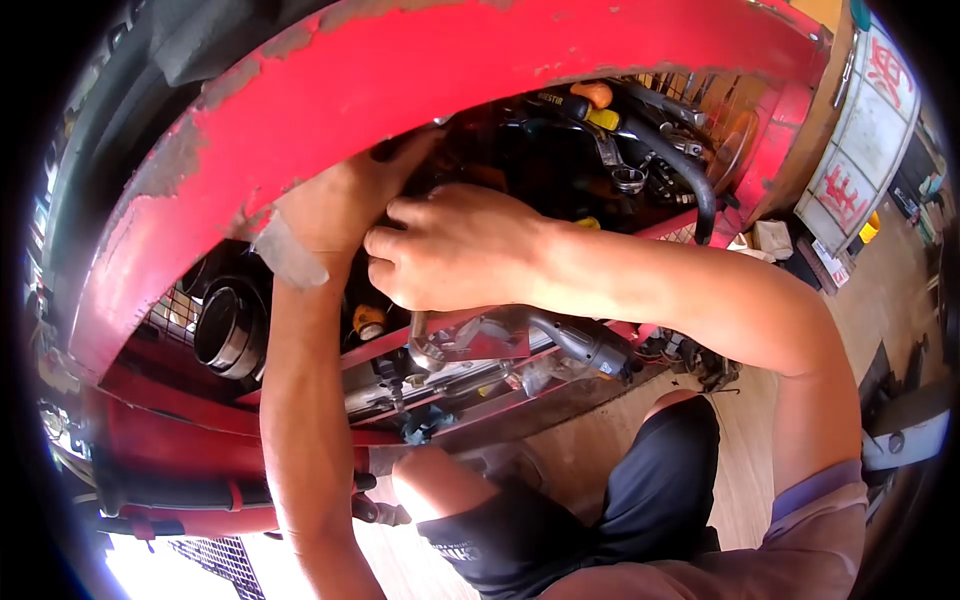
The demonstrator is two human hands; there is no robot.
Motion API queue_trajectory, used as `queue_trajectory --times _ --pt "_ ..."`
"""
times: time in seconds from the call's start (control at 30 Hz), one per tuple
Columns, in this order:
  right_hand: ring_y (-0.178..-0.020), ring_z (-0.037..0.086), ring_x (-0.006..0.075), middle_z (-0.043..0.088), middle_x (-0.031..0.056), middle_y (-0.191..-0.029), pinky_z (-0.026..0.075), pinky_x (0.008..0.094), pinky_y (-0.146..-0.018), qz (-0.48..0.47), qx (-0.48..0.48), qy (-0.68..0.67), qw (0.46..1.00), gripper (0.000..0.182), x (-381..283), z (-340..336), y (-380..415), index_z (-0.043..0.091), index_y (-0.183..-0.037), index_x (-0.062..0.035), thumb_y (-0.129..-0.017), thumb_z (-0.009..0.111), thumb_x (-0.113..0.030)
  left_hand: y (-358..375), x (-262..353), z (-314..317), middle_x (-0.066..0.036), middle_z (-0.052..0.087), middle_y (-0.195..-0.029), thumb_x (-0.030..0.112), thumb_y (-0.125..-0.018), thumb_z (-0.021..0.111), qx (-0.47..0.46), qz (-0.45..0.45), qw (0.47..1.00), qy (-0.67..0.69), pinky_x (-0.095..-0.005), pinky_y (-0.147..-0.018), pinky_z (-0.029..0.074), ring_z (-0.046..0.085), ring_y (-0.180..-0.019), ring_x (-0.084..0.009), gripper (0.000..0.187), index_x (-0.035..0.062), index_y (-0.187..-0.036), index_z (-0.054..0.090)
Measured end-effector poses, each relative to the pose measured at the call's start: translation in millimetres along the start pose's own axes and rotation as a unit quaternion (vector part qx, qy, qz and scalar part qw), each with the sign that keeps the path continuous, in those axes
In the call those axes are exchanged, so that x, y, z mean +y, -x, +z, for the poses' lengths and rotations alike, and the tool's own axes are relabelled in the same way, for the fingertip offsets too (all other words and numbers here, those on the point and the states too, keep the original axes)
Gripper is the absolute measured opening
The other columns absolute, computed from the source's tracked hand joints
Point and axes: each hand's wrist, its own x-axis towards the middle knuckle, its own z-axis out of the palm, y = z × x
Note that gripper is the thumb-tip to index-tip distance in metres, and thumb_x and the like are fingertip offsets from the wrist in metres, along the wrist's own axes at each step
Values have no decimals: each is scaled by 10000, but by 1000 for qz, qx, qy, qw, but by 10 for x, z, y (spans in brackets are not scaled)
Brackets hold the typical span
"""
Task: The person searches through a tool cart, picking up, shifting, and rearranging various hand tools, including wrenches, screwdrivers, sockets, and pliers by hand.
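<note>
My left hand [335, 200] reaches under the chipped red metal rim [480, 55] of a tool cart, with its thumb side stretched out and the other fingers mostly hidden by the rim. Right beside it, my right hand [455, 250] is closed, fingers curled inward; I cannot tell what they hold. Directly below that hand, the end of a metal wrench [426, 350] shows, its shaft running up behind the knuckles. An orange-handled tool [369, 321] lies left of it, and a dark grey power tool [585, 343] rests under my right forearm.
Ring spanners [628, 179], a screwdriver with an orange handle [592, 94] and a thick black hose [690, 175] fill the cart's right side. A round metal cup [228, 330] sits at its left. White panels with red writing [862, 140] stand at the right.
</note>
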Motion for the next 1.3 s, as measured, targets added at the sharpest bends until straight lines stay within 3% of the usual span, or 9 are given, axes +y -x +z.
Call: queue_trajectory --times 0.3,0.4,0.43,0.47,0.57,0.7,1.0,1.13,1.3 --pt "-863 753 338 698 246 -968 635 435 -707 170 -119 -240 948 249 -45 -170 100 706 -1096 66 -880 660 -50 12 -14 0 -47 720 -795 542 -695 922 -23 -6 999 34 -402 -623 561 701 -686 -274 513 96 -904 777" --pt "-853 754 331 691 305 -1068 641 404 -686 158 -41 -403 900 384 -247 -455 231 654 -1264 90 -931 669 -101 -79 -22 -7 -43 713 -779 528 -700 926 0 15 999 35 -398 -615 557 697 -676 -270 506 92 -907 773" --pt "-894 744 350 672 337 -1155 643 434 -774 143 3 -367 919 487 -403 -478 302 632 -1342 53 -962 685 -247 -88 -20 -26 -38 709 -768 525 -701 927 -7 15 999 34 -395 -612 555 694 -669 -267 505 91 -908 771" --pt "-982 720 407 661 346 -1191 594 487 -942 137 37 -354 924 550 -533 -522 326 643 -1349 4 -975 672 -399 -72 -17 -27 -32 703 -754 521 -701 929 -12 10 999 35 -389 -604 551 689 -655 -261 503 91 -907 768" --pt "-1110 683 475 654 352 -1253 496 556 -1076 185 91 -273 940 611 -799 -384 240 643 -1344 -25 -946 664 -489 -27 -7 -9 -9 679 -707 510 -701 937 -22 -10 999 43 -371 -571 533 666 -601 -239 495 91 -897 761" --pt "-1160 675 481 662 358 -1248 501 564 -1079 187 40 -111 975 487 -856 -98 135 654 -1270 34 -959 615 -338 -53 7 -29 16 639 -647 489 -693 947 -28 2 999 34 -343 -516 495 613 -526 -198 471 95 -827 726" --pt "-1263 600 410 662 279 -1250 424 605 -1097 223 12 -71 972 460 -800 -34 -68 672 -1214 40 -935 660 -326 13 18 -27 28 641 -645 490 -686 949 -52 -44 998 5 -336 -515 507 615 -524 -176 466 100 -844 748" --pt "-1318 578 418 636 305 -1339 375 615 -1147 249 20 -145 957 618 -768 -33 -23 634 -1298 19 -985 591 -513 22 -10 -11 25 652 -655 503 -684 947 -47 -59 997 34 -336 -516 512 619 -528 -171 475 95 -829 752" --pt "-1186 655 390 673 278 -1252 541 498 -1008 194 72 -235 950 701 -546 -443 298 591 -1380 35 -831 819 -335 26 -11 -28 26 657 -659 515 -677 947 -41 -50 998 26 -329 -517 513 627 -531 -179 484 96 -809 744"
